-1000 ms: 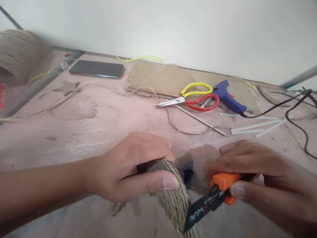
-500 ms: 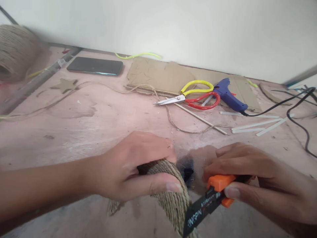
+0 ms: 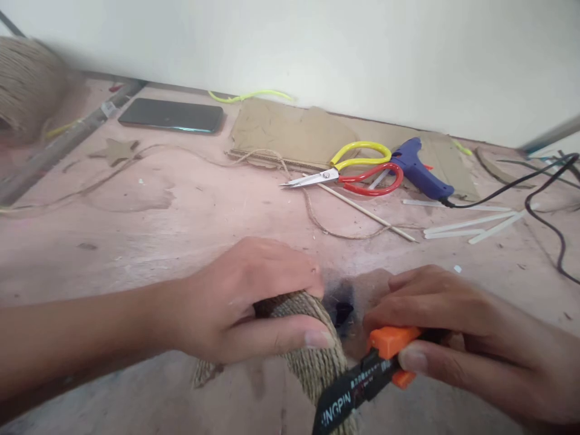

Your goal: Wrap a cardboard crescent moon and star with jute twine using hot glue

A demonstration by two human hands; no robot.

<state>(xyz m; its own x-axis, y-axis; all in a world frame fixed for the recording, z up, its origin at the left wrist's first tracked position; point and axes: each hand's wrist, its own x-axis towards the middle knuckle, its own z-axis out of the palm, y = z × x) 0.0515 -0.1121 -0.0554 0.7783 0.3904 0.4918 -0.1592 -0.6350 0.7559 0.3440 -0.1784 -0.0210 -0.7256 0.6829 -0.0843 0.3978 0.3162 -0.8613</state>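
Note:
My left hand (image 3: pixel 254 302) is closed around a curved piece wound with jute rope (image 3: pixel 312 362), its thumb lying along the near side of the coils. One end of the piece runs down past the bottom edge of the view; another short wrapped end (image 3: pixel 205 373) shows under my left wrist. My right hand (image 3: pixel 448 344) grips an orange-and-black bladed tool (image 3: pixel 357 386) with white lettering, thumb against its orange part. The tool's flat black part slants down to the left across the lower rope coils. Its tip is cut off by the frame.
Beyond my hands lie scissors (image 3: pixel 324 176) with yellow and red handles, a blue glue gun (image 3: pixel 423 175), several glue sticks (image 3: pixel 471 223), a wooden stick (image 3: pixel 362 208) and cardboard (image 3: pixel 290 130). Further left are a phone (image 3: pixel 172 116), a cardboard star (image 3: pixel 115 152) and a big twine spool (image 3: pixel 29 84).
My right hand and the bladed tool have shifted left, further across the rope-wound piece. The left hand keeps its grip. The view has tilted slightly.

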